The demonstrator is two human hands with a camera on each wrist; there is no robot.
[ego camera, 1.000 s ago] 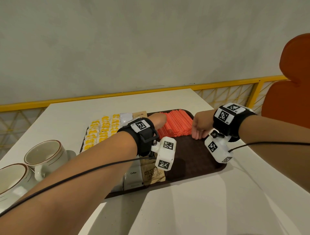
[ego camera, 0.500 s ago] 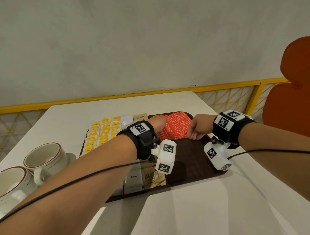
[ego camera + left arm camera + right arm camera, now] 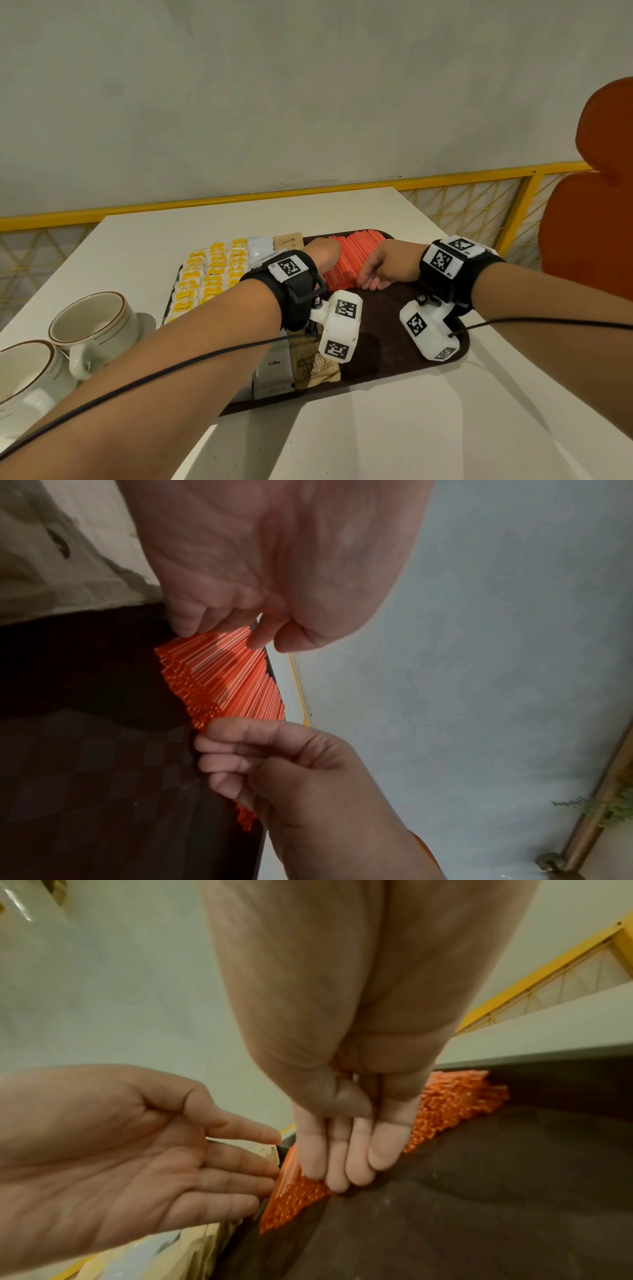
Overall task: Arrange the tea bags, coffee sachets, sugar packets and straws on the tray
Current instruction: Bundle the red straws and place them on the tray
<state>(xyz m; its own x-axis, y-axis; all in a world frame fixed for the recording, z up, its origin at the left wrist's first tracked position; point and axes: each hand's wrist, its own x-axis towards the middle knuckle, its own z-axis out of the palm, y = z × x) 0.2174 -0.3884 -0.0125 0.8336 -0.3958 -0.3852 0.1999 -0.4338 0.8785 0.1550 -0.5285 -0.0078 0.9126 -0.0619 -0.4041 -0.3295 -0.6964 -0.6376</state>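
Observation:
A pile of orange straws (image 3: 346,260) lies in the far right part of the dark brown tray (image 3: 383,318). My left hand (image 3: 322,255) stands at the pile's left side, its straight fingers (image 3: 240,1167) against the straws (image 3: 291,1196). My right hand (image 3: 380,274) is at the pile's near end, and its straight fingers (image 3: 342,1164) press together against the straw ends (image 3: 205,712). Neither hand holds anything. Yellow tea bags (image 3: 209,277) fill the tray's left part in rows. White sugar packets (image 3: 258,248) lie beside them. A grey coffee sachet (image 3: 274,371) and a brown sugar packet (image 3: 315,368) lie at the near edge.
Two cream cups (image 3: 90,318) (image 3: 24,370) stand on the white table left of the tray. A yellow railing (image 3: 308,195) runs behind the table along a plain wall. An orange chair (image 3: 589,222) stands at the right.
My right hand has slid a little to the left along the near ends of the straws. My left hand has stayed at the pile's left side.

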